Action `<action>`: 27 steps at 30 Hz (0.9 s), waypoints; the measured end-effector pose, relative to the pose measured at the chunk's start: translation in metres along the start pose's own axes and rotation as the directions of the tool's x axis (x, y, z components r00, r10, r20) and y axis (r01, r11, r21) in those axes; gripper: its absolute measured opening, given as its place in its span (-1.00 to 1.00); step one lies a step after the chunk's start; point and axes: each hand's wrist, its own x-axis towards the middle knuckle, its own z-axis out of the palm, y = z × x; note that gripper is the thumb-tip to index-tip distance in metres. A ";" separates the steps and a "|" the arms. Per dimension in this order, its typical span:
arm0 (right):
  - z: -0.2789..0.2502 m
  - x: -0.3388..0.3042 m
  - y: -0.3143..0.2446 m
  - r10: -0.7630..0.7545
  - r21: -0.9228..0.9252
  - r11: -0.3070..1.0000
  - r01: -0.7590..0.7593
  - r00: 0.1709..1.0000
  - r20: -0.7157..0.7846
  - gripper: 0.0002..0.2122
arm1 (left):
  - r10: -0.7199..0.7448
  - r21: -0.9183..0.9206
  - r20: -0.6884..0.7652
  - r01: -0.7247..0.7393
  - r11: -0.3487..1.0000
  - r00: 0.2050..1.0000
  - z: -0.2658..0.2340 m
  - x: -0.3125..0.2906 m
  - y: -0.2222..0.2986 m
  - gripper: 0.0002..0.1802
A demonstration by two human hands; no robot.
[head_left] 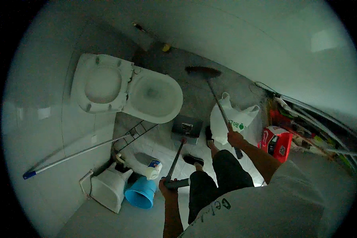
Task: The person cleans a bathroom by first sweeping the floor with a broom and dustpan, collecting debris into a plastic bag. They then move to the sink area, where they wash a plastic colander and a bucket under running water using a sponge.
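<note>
In the head view, the right hand point(235, 139) is closed around the long handle of a dark-bristled broom point(203, 71), whose head rests on the grey tiled floor point(194, 89) beside the open white toilet bowl point(154, 95). The left hand point(168, 186) grips a dark long-handled dustpan point(177, 158). No swept pile is visible, so sweeping seems unfinished.

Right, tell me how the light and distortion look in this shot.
Head view: dim, blue-green cast, one pale light patch on the wall at upper right; fisheye bends the pole and wall edges, corners black; toilet fairly sharp, clutter at the right rim smeared; both hands, left and right, dark but readable.
</note>
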 end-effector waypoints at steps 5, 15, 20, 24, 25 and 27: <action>-0.060 -0.075 0.041 -0.301 0.091 0.948 0.304 0.953 -0.039 -0.57 | -0.012 0.096 0.000 0.012 0.995 1.000 -0.007 0.000 -0.009 -0.85; -0.128 0.170 -0.050 -0.712 -0.529 0.636 0.562 0.692 -0.121 -0.37 | 0.043 0.270 -0.015 -0.037 0.962 0.999 -0.015 0.005 -0.019 -0.79; -0.082 0.272 -0.032 -0.628 -0.417 0.729 0.543 0.773 -0.092 -0.42 | -0.086 0.111 0.021 0.084 0.990 0.996 -0.023 0.007 -0.019 -0.75; -0.070 0.216 0.043 -0.559 -0.527 0.712 0.463 0.829 -0.028 -0.55 | 0.026 0.209 -0.014 -0.022 0.978 1.000 -0.023 0.004 -0.026 -0.75; -0.071 0.193 0.063 -0.493 -0.478 0.768 0.426 0.870 -0.016 -0.57 | 0.065 0.237 -0.012 -0.061 0.970 0.998 -0.021 0.003 -0.028 -0.75; -0.071 0.142 0.100 -0.410 -0.535 0.751 0.388 0.908 0.084 -0.63 | 0.067 0.165 0.059 -0.076 0.983 0.996 -0.015 0.002 -0.029 -0.75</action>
